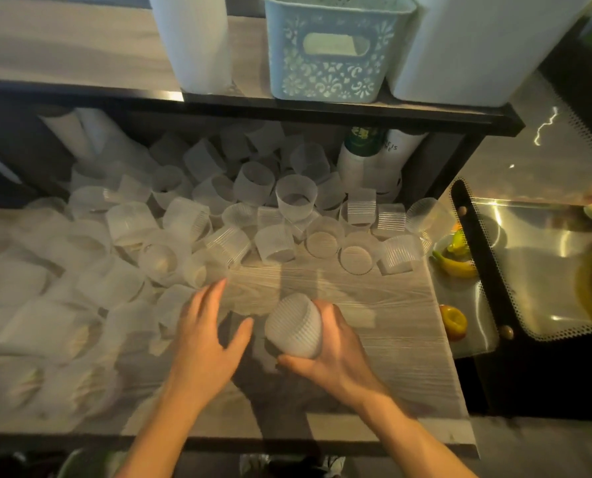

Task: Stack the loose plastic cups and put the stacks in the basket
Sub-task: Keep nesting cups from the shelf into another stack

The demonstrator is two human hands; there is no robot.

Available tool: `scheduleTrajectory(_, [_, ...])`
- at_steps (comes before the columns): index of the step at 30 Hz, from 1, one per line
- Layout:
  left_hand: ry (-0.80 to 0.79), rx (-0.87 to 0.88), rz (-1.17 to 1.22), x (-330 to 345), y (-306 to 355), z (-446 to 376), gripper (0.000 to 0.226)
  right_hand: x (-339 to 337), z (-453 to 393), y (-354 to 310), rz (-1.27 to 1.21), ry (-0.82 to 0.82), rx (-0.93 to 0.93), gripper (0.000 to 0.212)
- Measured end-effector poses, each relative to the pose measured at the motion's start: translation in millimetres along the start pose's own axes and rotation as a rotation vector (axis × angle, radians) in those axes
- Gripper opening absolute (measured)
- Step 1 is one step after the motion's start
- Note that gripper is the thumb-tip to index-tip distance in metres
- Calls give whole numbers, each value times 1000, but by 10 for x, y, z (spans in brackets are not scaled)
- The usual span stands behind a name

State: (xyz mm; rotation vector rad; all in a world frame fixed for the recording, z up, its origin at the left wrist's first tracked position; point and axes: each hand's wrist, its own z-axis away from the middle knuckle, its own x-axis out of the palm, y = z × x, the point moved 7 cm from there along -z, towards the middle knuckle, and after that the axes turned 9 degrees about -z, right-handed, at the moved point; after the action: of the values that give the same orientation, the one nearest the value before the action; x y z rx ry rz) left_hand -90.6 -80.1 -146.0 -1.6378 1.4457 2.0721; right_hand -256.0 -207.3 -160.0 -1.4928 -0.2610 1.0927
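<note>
A pale wood-grain tabletop [374, 305] fills the view, with a raised shelf [81, 56] along its far edge. On that shelf stands a light blue basket [329, 74] with cut-out patterned walls. Loose plastic cups [170, 236] lie heaped across the left and far parts of the tabletop, many on their sides. Near the front edge, the right hand [339, 353] grips a ribbed cup stack [294, 326], fingers curled round it; it may be several cups nested, though blur hides the count. The left hand [205, 336] hovers spread beside it, fingers straight, holding nothing.
</note>
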Motion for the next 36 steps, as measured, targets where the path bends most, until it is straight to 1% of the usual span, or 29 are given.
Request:
scheduleTrajectory(1, [32, 28, -99, -97, -111, -75, 65, 24, -15, -13, 4, -5, 1, 85])
scheduleTrajectory(3, [67, 95, -252, -255, -314, -207, 65, 70, -53, -38, 14, -17, 9, 88])
scheduleTrajectory(5, [64, 134, -370, -333, -509, -290, 66, 103, -88, -59, 34, -21, 26, 92])
scheduleTrajectory(6, [38, 148, -439, -343, -575, -317, 67, 116, -102, -59, 38, -19, 37, 94])
scheduleTrajectory(7, [-17, 156, -508, -320, -636, -330, 69, 129, -111, -59, 34, -16, 48, 95])
scheduleTrajectory(9, [-196, 162, -611, -183, -778, -313, 79, 155, -116, -52, 22, -9, 63, 95])
scheduleTrajectory(10, [-274, 160, -630, -104, -842, -282, 84, 167, -113, -48, 19, -7, 67, 94])
scheduleTrajectory(11, [-317, 160, -640, -57, -872, -254, 89, 180, -107, -47, 17, -4, 70, 93])
scheduleTrajectory(13, [-300, 243, -682, -44, -829, -219, 99, 197, -90, -46, 5, 2, 77, 92])
scheduleTrajectory(16, [-148, 384, -743, -48, -773, -199, 107, 212, -61, -28, -5, 3, 88, 93])
scheduleTrajectory(18, [-108, 428, -773, -54, -742, -187, 110, 207, -40, -17, -13, 9, 98, 93])
scheduleTrajectory(20, [-87, 450, -801, -65, -719, -180, 106, 213, -24, -18, -9, 12, 96, 90])
scheduleTrajectory(22, [-79, 439, -810, -104, -648, -203, 93, 237, -19, -14, 2, 9, 91, 88])
scheduleTrajectory(24, [-60, 373, -789, -174, -553, -239, 78, 255, -12, -5, 9, 4, 91, 89])
scheduleTrajectory(25, [-49, 325, -736, -218, -508, -256, 74, 254, -6, -3, 18, 4, 92, 90])
scheduleTrajectory(26, [-43, 260, -624, -260, -480, -272, 73, 248, 3, 1, 29, 5, 93, 91])
scheduleTrajectory(27, [-51, 164, -447, -307, -470, -280, 74, 237, 14, -1, 40, 5, 88, 90])
scheduleTrajectory(29, [-59, -25, 4, -394, -375, -253, 75, 225, 38, -15, 59, -2, 76, 86])
scheduleTrajectory(31, [-36, -110, 362, -397, -202, -177, 70, 221, 43, -31, 84, -13, 63, 82])
scheduleTrajectory(33, [-59, -137, 573, -304, -9, -67, 66, 223, 29, -65, 112, -18, 42, 82])
scheduleTrajectory(36, [-92, -142, 707, -133, 201, 75, 66, 233, 8, -143, 107, -18, -12, 85])
